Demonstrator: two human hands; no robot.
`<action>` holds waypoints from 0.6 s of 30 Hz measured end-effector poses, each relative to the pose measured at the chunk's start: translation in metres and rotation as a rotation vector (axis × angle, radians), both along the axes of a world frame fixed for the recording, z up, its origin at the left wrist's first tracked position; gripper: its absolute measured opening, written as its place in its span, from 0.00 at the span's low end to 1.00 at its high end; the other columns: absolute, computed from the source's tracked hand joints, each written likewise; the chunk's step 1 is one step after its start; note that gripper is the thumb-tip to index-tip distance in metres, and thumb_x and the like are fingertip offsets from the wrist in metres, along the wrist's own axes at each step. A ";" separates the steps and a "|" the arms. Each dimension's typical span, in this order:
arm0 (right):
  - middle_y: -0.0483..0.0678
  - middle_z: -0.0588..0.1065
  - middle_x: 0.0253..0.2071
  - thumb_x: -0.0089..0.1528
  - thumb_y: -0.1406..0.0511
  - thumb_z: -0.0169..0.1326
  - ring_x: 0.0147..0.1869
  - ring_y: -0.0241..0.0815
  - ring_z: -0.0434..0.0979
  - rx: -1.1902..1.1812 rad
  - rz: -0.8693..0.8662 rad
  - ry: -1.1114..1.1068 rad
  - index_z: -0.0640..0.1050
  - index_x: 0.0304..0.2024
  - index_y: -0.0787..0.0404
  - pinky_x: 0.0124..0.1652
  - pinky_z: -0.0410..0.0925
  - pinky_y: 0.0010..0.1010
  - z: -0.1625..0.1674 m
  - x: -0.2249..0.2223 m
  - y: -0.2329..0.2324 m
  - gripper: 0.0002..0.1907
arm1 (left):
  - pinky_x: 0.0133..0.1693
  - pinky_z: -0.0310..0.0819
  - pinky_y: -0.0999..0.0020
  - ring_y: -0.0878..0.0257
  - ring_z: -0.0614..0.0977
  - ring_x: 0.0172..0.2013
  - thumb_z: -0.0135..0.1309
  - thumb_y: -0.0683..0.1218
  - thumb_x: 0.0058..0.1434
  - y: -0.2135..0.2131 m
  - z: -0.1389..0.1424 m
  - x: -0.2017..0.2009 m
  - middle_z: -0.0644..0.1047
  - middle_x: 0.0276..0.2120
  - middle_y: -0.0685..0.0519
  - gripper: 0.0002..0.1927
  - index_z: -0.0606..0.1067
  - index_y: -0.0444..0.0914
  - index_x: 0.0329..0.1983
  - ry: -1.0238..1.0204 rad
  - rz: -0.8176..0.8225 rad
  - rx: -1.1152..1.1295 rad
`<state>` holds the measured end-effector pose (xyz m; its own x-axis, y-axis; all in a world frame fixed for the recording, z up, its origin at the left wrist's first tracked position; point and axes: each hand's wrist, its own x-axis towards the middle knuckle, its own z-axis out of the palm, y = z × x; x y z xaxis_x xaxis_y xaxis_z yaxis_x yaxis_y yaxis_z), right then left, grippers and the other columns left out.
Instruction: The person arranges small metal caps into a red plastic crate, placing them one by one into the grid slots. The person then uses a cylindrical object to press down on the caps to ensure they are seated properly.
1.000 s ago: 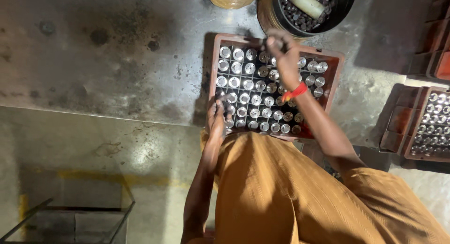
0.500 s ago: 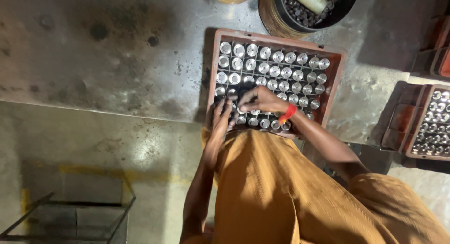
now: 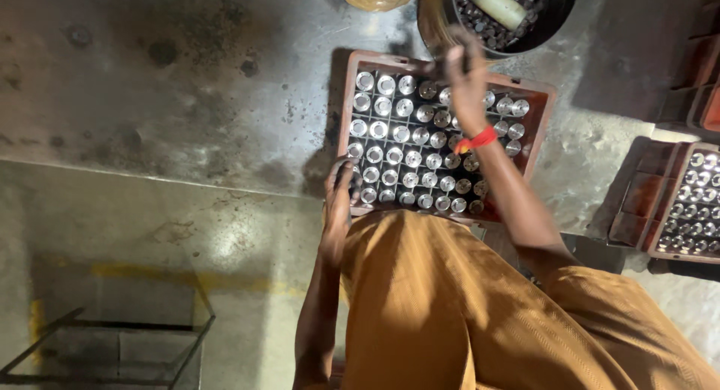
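Where the scene begins at left, a dark metal frame rack (image 3: 105, 345) stands on the stained concrete floor (image 3: 187, 97). Left hand (image 3: 341, 184): fingers bent over the near-left corner of the reddish-brown plastic crate (image 3: 352, 67); grip or mere rest, cannot tell. Crate cells hold shiny upright metal cylinders (image 3: 397, 135). Right hand (image 3: 465, 75): raised over the far rows, blurred, contents indiscernible. Step, as judged: working the far row, which calls for steadying the crate. Beyond: black round bin (image 3: 559, 15), crowding that edge; second filled crate (image 3: 675, 210).
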<state>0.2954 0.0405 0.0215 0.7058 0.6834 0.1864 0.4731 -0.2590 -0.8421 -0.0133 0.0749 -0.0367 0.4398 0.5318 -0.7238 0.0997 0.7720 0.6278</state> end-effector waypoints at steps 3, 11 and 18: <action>0.54 0.76 0.61 0.69 0.44 0.44 0.57 0.50 0.81 0.006 -0.280 0.078 0.73 0.61 0.54 0.53 0.78 0.45 0.019 0.039 0.000 0.28 | 0.22 0.56 0.80 0.76 0.67 0.22 0.54 0.50 0.68 0.002 -0.001 -0.002 0.73 0.26 0.62 0.10 0.78 0.43 0.49 0.021 0.054 0.011; 0.64 0.70 0.63 0.66 0.55 0.54 0.66 0.59 0.69 -0.836 0.381 0.024 0.67 0.70 0.57 0.62 0.61 0.42 0.027 0.116 0.026 0.31 | 0.21 0.54 0.80 0.76 0.68 0.23 0.53 0.49 0.70 0.003 -0.001 -0.006 0.74 0.28 0.62 0.10 0.77 0.42 0.49 -0.036 0.092 0.034; 0.67 0.74 0.60 0.60 0.70 0.50 0.63 0.60 0.74 -0.645 0.435 -0.071 0.71 0.67 0.65 0.63 0.63 0.43 0.022 0.107 0.022 0.30 | 0.22 0.54 0.80 0.76 0.67 0.22 0.51 0.49 0.71 -0.015 0.004 -0.017 0.73 0.27 0.61 0.11 0.77 0.40 0.51 -0.073 0.150 0.060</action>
<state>0.4020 0.0628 0.0434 0.3509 0.8847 -0.3070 0.6912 -0.4659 -0.5524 -0.0306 0.0595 -0.0328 0.4025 0.6370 -0.6574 -0.0616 0.7354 0.6748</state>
